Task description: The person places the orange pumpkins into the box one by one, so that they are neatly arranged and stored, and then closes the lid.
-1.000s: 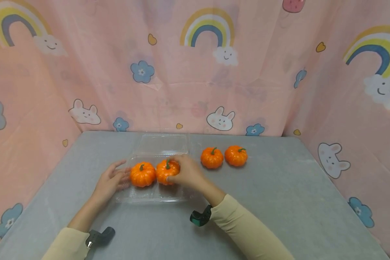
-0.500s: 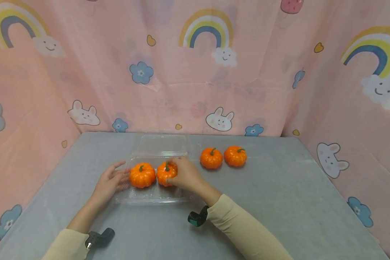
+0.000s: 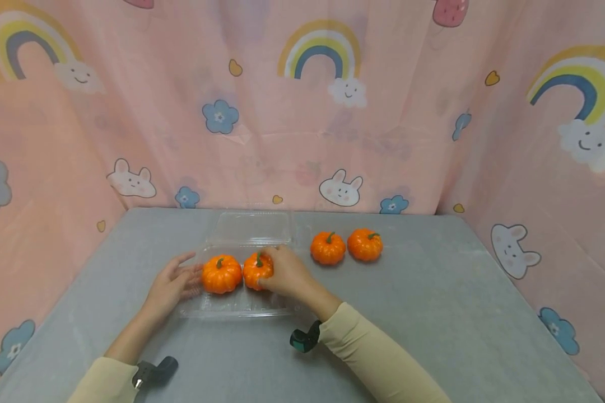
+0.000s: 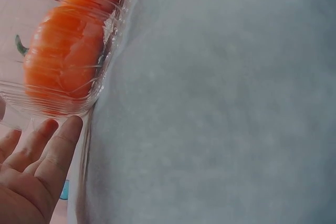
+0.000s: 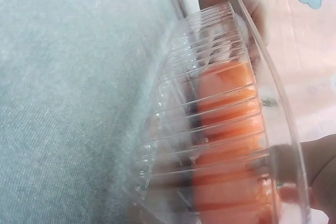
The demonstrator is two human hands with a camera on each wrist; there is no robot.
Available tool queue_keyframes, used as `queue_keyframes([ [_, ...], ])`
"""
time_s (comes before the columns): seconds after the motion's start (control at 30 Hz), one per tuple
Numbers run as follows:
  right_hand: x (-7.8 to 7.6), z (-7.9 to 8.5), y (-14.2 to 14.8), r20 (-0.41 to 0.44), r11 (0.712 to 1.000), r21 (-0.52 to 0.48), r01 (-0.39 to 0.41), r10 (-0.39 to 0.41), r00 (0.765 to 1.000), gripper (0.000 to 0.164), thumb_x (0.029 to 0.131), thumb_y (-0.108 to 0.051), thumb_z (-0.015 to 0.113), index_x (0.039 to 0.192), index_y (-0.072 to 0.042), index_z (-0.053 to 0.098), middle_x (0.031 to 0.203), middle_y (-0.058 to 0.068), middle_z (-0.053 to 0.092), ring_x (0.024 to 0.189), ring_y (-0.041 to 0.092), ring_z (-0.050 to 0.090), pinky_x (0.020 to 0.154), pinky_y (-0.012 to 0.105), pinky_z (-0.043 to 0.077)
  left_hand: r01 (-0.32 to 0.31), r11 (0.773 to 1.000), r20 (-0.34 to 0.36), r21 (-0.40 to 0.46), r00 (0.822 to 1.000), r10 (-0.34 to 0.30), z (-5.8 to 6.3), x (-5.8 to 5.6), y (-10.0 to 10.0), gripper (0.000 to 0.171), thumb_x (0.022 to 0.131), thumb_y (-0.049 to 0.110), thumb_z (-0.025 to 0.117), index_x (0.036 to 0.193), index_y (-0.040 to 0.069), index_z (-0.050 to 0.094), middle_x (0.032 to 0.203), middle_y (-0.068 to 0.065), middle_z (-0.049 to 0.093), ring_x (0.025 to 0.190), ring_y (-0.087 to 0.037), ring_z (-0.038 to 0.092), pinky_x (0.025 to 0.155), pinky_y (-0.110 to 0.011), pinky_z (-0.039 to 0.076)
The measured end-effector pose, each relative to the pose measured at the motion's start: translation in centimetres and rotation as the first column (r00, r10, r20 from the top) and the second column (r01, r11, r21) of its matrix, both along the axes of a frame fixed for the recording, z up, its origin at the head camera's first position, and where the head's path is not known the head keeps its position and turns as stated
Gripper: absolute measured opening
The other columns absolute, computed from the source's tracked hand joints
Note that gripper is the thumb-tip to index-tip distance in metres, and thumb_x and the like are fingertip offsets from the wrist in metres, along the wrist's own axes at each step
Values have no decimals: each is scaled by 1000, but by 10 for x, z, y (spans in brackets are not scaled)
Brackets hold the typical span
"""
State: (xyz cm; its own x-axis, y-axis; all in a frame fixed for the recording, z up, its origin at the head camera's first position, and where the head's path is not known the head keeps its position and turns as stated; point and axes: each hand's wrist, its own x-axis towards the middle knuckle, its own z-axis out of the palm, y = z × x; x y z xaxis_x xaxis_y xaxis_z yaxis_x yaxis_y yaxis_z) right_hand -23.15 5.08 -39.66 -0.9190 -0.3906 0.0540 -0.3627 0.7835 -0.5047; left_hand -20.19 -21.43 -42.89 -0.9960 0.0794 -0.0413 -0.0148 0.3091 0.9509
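Two small orange pumpkins sit side by side in a clear plastic clamshell container (image 3: 201, 309) whose lid (image 3: 254, 226) lies folded back. My right hand (image 3: 291, 275) holds the right pumpkin (image 3: 254, 273), thumb on the near side and fingers on the far side, partly covering it. The left pumpkin (image 3: 222, 275) stands close against it. At the container's left end is my left hand (image 3: 170, 285), fingers extended. In the left wrist view, its fingertips (image 4: 72, 125) are at the ribbed plastic wall.
Two more orange pumpkins, one nearer the container (image 3: 327, 249) and one farther right (image 3: 365, 246), stand on the grey table (image 3: 433, 313). A pink patterned curtain (image 3: 398, 112) hangs behind the table and along both sides.
My right hand has shifted slightly left and covers more of the right pumpkin. The left hand stays at the container's end. The head view has tilted a little.
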Motion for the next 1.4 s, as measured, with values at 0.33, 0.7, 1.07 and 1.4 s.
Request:
queue_keyframes([
  [0.33, 4, 5, 0, -4, 997, 76, 8, -7, 1000, 58, 74, -25, 79, 126, -10, 58, 110, 9, 61, 98, 23, 58, 88, 37, 52, 0, 1000, 2, -12, 1000, 0, -2, 1, 1, 52, 102, 17, 40, 151, 6, 25, 142, -28, 46, 113, -25, 63, 83, -30, 58],
  [0.7, 7, 11, 6, 31, 999, 32, 34, -35, 999, 66, 75, -23, 78, 133, -10, 52, 123, 13, 59, 107, 28, 58, 92, 42, 52, 5, 1000, 15, -13, 1000, -5, -3, 3, 3, 52, 103, 18, 38, 151, 6, 24, 143, -28, 45, 116, -31, 61, 84, -30, 58],
  [1.07, 15, 27, 36, -26, 986, -139, 97, -102, 994, 52, 79, -28, 74, 129, -19, 59, 135, 5, 57, 126, 28, 52, 104, 48, 46, 4, 1000, 15, -6, 1000, -4, -2, 2, 3, 53, 103, 18, 39, 151, 6, 23, 143, -29, 44, 115, -29, 61, 84, -30, 58],
  [1.4, 12, 23, 70, -253, 981, -128, 144, -173, 952, 42, 79, -33, 74, 117, -18, 68, 124, 8, 64, 116, 29, 58, 96, 49, 50, -12, 1000, 11, -21, 1000, 12, 5, 2, 4, 51, 103, 17, 38, 151, 5, 24, 142, -29, 45, 113, -29, 62, 84, -31, 58],
])
